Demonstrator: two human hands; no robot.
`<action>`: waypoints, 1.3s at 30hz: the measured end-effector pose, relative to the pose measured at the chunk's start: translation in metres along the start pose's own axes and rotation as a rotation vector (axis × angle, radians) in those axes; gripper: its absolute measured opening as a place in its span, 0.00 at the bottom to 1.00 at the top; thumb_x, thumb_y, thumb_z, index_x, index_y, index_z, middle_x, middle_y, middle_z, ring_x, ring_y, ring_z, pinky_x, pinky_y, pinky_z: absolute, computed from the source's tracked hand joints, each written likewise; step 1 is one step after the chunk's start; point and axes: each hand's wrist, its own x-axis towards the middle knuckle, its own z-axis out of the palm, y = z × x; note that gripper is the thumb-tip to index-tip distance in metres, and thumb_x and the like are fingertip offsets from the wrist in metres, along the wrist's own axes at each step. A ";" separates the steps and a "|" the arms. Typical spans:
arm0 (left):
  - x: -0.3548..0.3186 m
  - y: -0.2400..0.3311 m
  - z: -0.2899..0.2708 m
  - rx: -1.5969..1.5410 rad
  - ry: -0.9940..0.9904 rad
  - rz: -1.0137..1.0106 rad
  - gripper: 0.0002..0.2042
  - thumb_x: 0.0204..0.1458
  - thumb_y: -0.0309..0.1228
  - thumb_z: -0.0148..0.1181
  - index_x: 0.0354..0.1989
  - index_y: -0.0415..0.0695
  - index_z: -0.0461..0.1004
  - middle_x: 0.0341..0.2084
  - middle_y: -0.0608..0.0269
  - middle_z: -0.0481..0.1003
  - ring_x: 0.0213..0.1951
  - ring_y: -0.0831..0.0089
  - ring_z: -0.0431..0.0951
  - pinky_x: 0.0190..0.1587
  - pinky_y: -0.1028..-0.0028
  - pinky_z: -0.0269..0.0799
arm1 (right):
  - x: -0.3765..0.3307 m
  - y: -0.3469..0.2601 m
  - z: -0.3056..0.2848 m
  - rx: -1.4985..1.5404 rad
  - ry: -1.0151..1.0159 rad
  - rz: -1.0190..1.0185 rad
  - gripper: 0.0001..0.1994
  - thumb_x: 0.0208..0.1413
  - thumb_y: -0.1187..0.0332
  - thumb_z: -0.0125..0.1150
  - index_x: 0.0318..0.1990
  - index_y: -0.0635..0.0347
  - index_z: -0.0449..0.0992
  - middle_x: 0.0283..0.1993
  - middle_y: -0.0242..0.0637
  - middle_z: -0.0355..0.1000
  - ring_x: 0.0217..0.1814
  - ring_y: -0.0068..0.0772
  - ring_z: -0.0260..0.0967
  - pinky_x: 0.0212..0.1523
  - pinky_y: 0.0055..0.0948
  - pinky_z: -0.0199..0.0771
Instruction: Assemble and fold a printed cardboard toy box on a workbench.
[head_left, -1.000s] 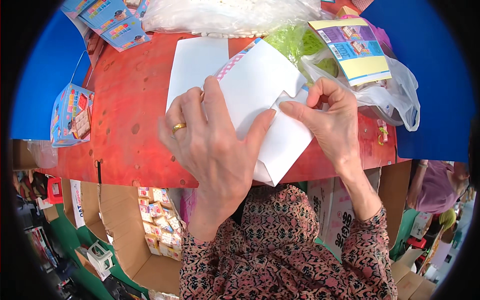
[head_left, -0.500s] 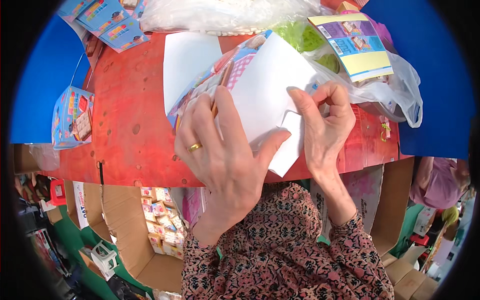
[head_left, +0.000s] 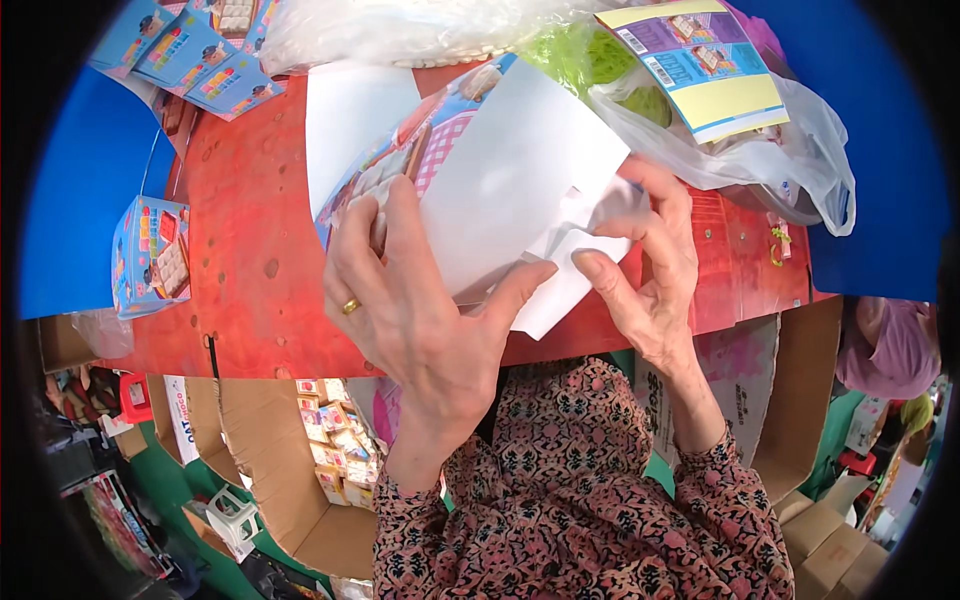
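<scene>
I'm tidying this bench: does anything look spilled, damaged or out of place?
The printed card sheet lies askew across the white plastic bag, slanting rather than flat on the red table. Nothing looks spilled, and the carton in both hands shows no obvious damage.

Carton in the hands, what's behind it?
Beyond the carton: a white panel, red tabletop, green plastic-wrapped material and a clear bag. Anything directly beneath it is covered.
</scene>
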 end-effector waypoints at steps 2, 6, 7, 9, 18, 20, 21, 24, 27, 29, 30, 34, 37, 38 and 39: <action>0.000 -0.001 0.002 0.006 -0.002 -0.014 0.44 0.28 0.43 0.76 0.58 0.42 0.64 0.51 0.51 0.64 0.53 0.51 0.64 0.53 0.54 0.59 | -0.002 0.002 0.000 0.001 0.044 0.052 0.12 0.41 0.71 0.72 0.33 0.62 0.75 0.58 0.46 0.62 0.61 0.48 0.60 0.55 0.41 0.65; 0.001 -0.005 0.002 -0.006 -0.013 -0.013 0.42 0.30 0.43 0.75 0.58 0.41 0.64 0.52 0.51 0.64 0.53 0.50 0.64 0.52 0.54 0.59 | 0.001 -0.001 0.000 0.638 0.116 0.344 0.10 0.42 0.73 0.72 0.31 0.61 0.76 0.62 0.42 0.59 0.62 0.36 0.57 0.59 0.38 0.62; 0.002 -0.004 0.002 -0.004 -0.016 -0.008 0.42 0.30 0.43 0.75 0.58 0.41 0.64 0.52 0.51 0.64 0.53 0.50 0.64 0.52 0.54 0.59 | 0.002 -0.001 -0.002 0.600 0.087 0.349 0.09 0.41 0.76 0.71 0.30 0.60 0.75 0.63 0.42 0.59 0.64 0.36 0.56 0.60 0.37 0.61; 0.004 -0.004 -0.001 -0.018 -0.014 -0.044 0.40 0.33 0.41 0.75 0.58 0.41 0.64 0.51 0.51 0.64 0.53 0.50 0.64 0.52 0.55 0.60 | 0.005 -0.001 -0.004 0.574 0.054 0.349 0.10 0.40 0.79 0.70 0.29 0.59 0.75 0.64 0.42 0.59 0.66 0.37 0.54 0.61 0.36 0.59; 0.018 -0.010 -0.002 -0.077 -0.050 -0.101 0.39 0.34 0.41 0.75 0.57 0.40 0.64 0.49 0.52 0.65 0.52 0.53 0.64 0.51 0.55 0.61 | 0.015 0.014 -0.019 0.526 -0.104 0.218 0.08 0.43 0.71 0.70 0.26 0.61 0.75 0.55 0.39 0.68 0.58 0.35 0.62 0.57 0.34 0.61; 0.018 -0.010 -0.002 -0.088 -0.055 -0.104 0.39 0.33 0.41 0.75 0.56 0.40 0.64 0.49 0.52 0.65 0.53 0.53 0.64 0.52 0.56 0.61 | 0.019 0.016 -0.019 0.669 -0.021 0.392 0.09 0.53 0.69 0.63 0.26 0.64 0.74 0.47 0.38 0.72 0.52 0.29 0.66 0.53 0.30 0.63; 0.018 -0.010 -0.003 -0.100 -0.060 -0.108 0.39 0.33 0.40 0.75 0.56 0.40 0.65 0.48 0.52 0.65 0.53 0.53 0.64 0.52 0.56 0.60 | 0.024 0.018 -0.017 0.646 0.057 0.417 0.13 0.60 0.66 0.56 0.28 0.67 0.75 0.42 0.36 0.74 0.45 0.24 0.68 0.48 0.25 0.66; 0.019 -0.011 -0.004 -0.106 -0.027 -0.124 0.39 0.33 0.40 0.75 0.56 0.39 0.65 0.48 0.52 0.65 0.53 0.53 0.63 0.52 0.56 0.60 | 0.048 0.036 -0.021 0.422 -0.042 0.350 0.12 0.59 0.66 0.58 0.40 0.68 0.77 0.42 0.35 0.74 0.43 0.22 0.69 0.45 0.23 0.69; 0.019 -0.016 -0.004 -0.126 -0.029 -0.145 0.39 0.33 0.40 0.75 0.56 0.39 0.64 0.48 0.52 0.65 0.53 0.54 0.63 0.52 0.56 0.59 | 0.069 0.044 -0.019 0.508 -0.191 0.377 0.16 0.57 0.65 0.60 0.48 0.67 0.75 0.42 0.35 0.74 0.45 0.23 0.69 0.47 0.25 0.70; 0.020 -0.016 -0.004 -0.134 -0.029 -0.143 0.39 0.33 0.40 0.75 0.56 0.38 0.65 0.48 0.52 0.65 0.53 0.54 0.63 0.53 0.56 0.59 | 0.080 0.044 -0.018 0.528 -0.264 0.420 0.21 0.56 0.62 0.61 0.53 0.66 0.73 0.45 0.36 0.73 0.48 0.23 0.69 0.49 0.24 0.69; 0.020 -0.015 -0.004 -0.145 -0.034 -0.141 0.39 0.33 0.40 0.75 0.56 0.38 0.65 0.48 0.53 0.65 0.53 0.54 0.63 0.53 0.56 0.59 | 0.086 0.045 -0.017 0.547 -0.370 0.414 0.22 0.56 0.61 0.61 0.55 0.66 0.71 0.46 0.36 0.72 0.49 0.23 0.69 0.50 0.23 0.68; 0.022 -0.015 -0.003 -0.125 -0.020 -0.146 0.39 0.33 0.40 0.75 0.56 0.38 0.65 0.48 0.53 0.65 0.53 0.54 0.63 0.53 0.56 0.58 | 0.101 0.049 -0.008 0.626 -0.561 0.335 0.26 0.54 0.63 0.62 0.58 0.65 0.67 0.49 0.36 0.72 0.51 0.22 0.68 0.52 0.21 0.66; 0.024 -0.017 -0.003 -0.113 -0.025 -0.174 0.39 0.33 0.39 0.75 0.56 0.38 0.65 0.48 0.53 0.65 0.53 0.54 0.63 0.53 0.55 0.58 | 0.104 0.043 -0.011 0.806 -0.585 0.415 0.26 0.52 0.66 0.64 0.59 0.66 0.67 0.49 0.35 0.73 0.50 0.23 0.70 0.53 0.21 0.67; 0.024 -0.017 -0.002 -0.125 -0.021 -0.184 0.39 0.32 0.38 0.75 0.56 0.39 0.65 0.48 0.54 0.65 0.53 0.54 0.64 0.52 0.55 0.58 | 0.105 0.047 -0.010 0.807 -0.588 0.415 0.26 0.52 0.66 0.64 0.59 0.66 0.67 0.49 0.35 0.73 0.50 0.23 0.70 0.53 0.21 0.67; 0.025 -0.016 0.000 -0.137 -0.016 -0.194 0.39 0.32 0.38 0.75 0.56 0.40 0.65 0.48 0.54 0.65 0.52 0.54 0.64 0.52 0.55 0.58 | 0.106 0.053 -0.009 0.872 -0.585 0.433 0.26 0.51 0.68 0.65 0.58 0.66 0.68 0.49 0.35 0.74 0.50 0.22 0.70 0.53 0.21 0.68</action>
